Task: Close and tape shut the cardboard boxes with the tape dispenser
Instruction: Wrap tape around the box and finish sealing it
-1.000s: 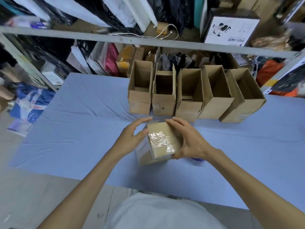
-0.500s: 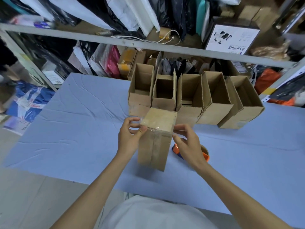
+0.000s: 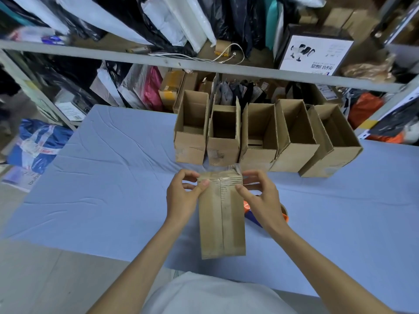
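A white shirt (image 3: 210, 295) fills the bottom edge, with both bare forearms reaching forward from it. Between the hands is the closed box (image 3: 221, 223), its long face turned toward the camera and a taped seam running down the middle. It is held over the near part of the table (image 3: 102, 189), which is covered in a blue cloth; whether its lower end rests on the cloth cannot be told.

The left hand (image 3: 183, 196) grips the box's upper left corner, thumb pressed on the front face and fingers curled round the top edge. The right hand (image 3: 260, 197) grips the upper right corner in the same way, thumb on the front and fingers bent behind. A loose end of clear tape (image 3: 237, 169) sticks up at the top right corner.

The tape dispenser (image 3: 247, 206), orange and blue, lies on the cloth just right of the box, mostly hidden by the right hand and wrist.

Farther back stands a row of five open boxes (image 3: 258, 152), side by side and touching. Behind them a shelf (image 3: 136, 56) is packed with bags and parcels.
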